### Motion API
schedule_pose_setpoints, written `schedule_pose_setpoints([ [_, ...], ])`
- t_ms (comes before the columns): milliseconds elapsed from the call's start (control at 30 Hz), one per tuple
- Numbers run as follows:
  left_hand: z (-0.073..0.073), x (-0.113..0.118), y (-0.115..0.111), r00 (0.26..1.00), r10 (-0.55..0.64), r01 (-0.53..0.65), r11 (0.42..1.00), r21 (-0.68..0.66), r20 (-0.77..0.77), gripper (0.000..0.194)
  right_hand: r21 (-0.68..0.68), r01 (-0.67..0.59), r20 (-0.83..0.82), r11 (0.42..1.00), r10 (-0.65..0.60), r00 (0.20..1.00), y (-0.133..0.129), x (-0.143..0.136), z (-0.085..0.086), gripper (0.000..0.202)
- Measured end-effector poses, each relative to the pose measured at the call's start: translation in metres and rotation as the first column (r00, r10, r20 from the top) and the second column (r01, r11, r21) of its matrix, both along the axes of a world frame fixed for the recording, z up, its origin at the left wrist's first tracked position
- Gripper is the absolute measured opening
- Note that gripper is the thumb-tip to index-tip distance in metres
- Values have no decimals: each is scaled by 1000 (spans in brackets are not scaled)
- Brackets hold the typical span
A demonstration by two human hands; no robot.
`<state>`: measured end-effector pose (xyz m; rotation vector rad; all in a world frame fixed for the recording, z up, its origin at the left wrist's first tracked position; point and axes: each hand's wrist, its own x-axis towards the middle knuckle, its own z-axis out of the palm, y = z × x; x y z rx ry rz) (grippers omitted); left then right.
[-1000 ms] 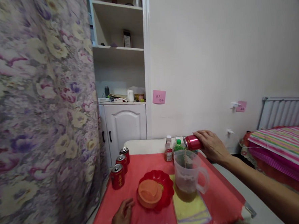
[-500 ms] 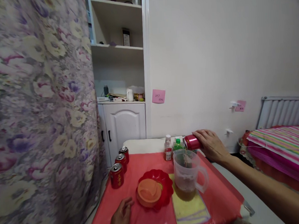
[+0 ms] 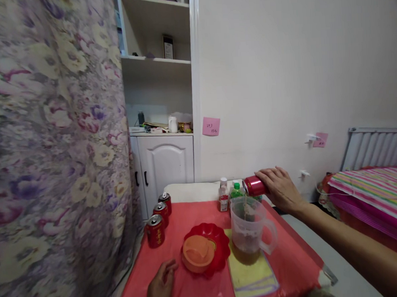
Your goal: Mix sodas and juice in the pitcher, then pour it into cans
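Observation:
My right hand [image 3: 279,189] grips a red drink can [image 3: 253,186], tipped on its side with its top to the left. Brownish liquid runs from it into a clear plastic measuring jug [image 3: 246,235], which has brown liquid at the bottom. The jug stands on a folded yellow cloth [image 3: 252,282]. My left hand [image 3: 161,283] rests at the near side of the table with loosely bent fingers, holding nothing. Close to it, an orange bowl-like lid [image 3: 198,254] sits in a red scalloped dish [image 3: 221,243].
Three red cans [image 3: 155,231] stand in a row along the left. Behind the jug are a clear bottle with a white cap [image 3: 223,198] and a green-capped bottle [image 3: 236,191]. A red cloth [image 3: 189,212] covers the table. A floral curtain [image 3: 57,152] hangs at left.
The liquid in the jug looks slightly higher, and the stream from the tilted can continues. Both hands stay nearly where they were.

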<state>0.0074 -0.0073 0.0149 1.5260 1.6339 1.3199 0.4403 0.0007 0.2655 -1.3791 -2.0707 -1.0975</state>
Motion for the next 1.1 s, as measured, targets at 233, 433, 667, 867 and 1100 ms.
schedule_pose_setpoints([
  [233, -2, -1, 0, 1000, -3, 2, 1000, 23, 12, 32, 26, 3, 32, 1000, -3, 999, 2, 2, 2, 42],
  [433, 1, 1, -1, 1000, 16, -16, 999, 40, 20, 29, 42, 6, 45, 999, -8, 999, 3, 3, 4, 42],
  [667, 1, 0, -2, 999, 8, -10, 999, 45, 45, 29, 45, 36, 68, 998, -39, 997, 2, 2, 8, 41],
  [867, 2, 0, -3, 998, 6, -10, 998, 64, 55, 27, 67, 22, 83, 998, -27, 996, 3, 2, 8, 41],
  [1100, -3, 0, -3, 998, 6, -9, 998, 60, 55, 30, 67, 2, 84, 998, -8, 996, 6, 1, 5, 40],
])
